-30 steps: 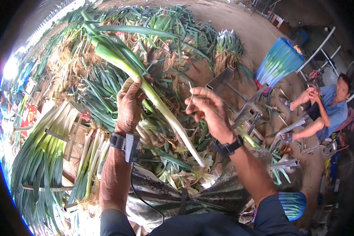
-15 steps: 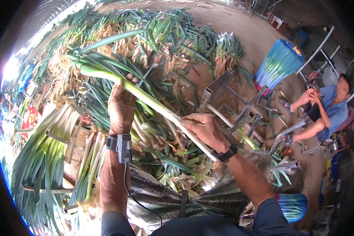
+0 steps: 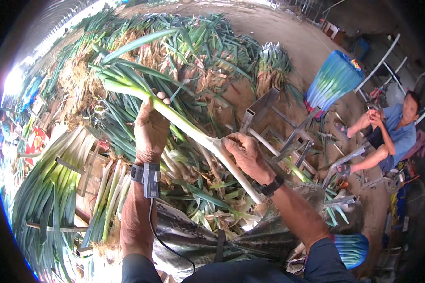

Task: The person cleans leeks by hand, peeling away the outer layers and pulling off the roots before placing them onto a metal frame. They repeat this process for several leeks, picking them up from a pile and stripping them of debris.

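Note:
A long green onion (image 3: 186, 126) slants across the middle of the view, leafy tops at upper left and white root end at lower right. My left hand (image 3: 150, 129) is closed round its upper stalk, just below where the leaves spread. Farther down, my right hand (image 3: 247, 154) pinches at the pale stalk, where a bit of outer skin stands loose by the fingertips. The thumb and fingers hide part of what they grip. Beneath the stalk lie loose green onions and stripped leaves (image 3: 208, 193).
Heaps of green onions (image 3: 141, 47) cover the ground ahead. At left, trimmed stalks (image 3: 56, 174) rest on a rack. Metal frames (image 3: 293, 137) stand at right, near a wrapped bundle (image 3: 333, 78). A seated person (image 3: 394, 127) is beyond them.
Both hands and the green onion have shifted slightly right. My right hand's fingers have curled more tightly, and a loose flap of skin now shows on the stalk beside them.

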Available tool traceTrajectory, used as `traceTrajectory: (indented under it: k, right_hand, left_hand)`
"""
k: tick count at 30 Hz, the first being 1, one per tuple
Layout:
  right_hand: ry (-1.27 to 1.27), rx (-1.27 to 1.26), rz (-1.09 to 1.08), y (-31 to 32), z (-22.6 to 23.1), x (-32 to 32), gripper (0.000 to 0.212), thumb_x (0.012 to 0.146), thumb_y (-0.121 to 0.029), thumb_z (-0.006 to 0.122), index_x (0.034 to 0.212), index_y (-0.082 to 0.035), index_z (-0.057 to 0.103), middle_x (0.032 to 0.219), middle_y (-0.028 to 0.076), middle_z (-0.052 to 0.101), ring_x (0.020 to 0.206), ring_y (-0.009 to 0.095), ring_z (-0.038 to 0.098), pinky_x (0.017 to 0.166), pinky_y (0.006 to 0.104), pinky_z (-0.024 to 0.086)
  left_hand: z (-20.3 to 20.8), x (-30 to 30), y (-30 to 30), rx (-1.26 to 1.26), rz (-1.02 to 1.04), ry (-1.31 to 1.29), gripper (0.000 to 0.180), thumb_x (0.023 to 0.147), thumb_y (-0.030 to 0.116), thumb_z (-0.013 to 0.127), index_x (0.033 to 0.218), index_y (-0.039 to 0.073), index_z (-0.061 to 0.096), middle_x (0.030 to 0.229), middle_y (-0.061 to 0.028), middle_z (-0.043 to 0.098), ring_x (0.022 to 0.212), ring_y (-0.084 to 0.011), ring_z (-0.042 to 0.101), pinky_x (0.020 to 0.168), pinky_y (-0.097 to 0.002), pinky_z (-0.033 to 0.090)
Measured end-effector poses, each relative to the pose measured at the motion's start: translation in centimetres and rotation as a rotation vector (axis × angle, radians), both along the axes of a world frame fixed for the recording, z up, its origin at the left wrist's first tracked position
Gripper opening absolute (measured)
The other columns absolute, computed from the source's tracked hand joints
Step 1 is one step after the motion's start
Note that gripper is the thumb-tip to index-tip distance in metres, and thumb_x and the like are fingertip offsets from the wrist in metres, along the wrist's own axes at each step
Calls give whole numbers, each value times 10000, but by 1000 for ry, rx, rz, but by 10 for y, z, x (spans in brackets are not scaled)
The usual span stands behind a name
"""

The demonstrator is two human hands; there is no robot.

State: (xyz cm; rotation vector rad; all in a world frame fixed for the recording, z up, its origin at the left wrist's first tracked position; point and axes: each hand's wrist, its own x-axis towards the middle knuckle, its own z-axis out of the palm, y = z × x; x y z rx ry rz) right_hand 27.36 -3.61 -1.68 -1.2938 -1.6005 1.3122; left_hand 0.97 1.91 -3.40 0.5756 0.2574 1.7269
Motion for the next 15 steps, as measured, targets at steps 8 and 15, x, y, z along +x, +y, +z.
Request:
traceTrajectory:
  k: [8, 15]
  right_hand:
    - [263, -82, 59, 10, -20, -2, 326, 985, -350, 588, 928, -30, 624, 796, 72, 677, 629, 75, 638, 485, 227, 516]
    - [898, -95, -84, 43, 10, 4, 214, 983, -237, 611, 926, -31, 629, 788, 49, 645, 730, 208, 710, 549, 286, 563]
  left_hand:
    - [12, 31, -9, -16, -26, 57, 251, 1046, 252, 463, 1187, 47, 495, 950, -49, 541, 870, -170, 535, 841, -342, 486]
    - [2, 48, -11, -19, -114, 227, 305, 1039, 285, 482, 1246, 61, 495, 1026, -82, 619, 1040, -255, 635, 883, -441, 548]
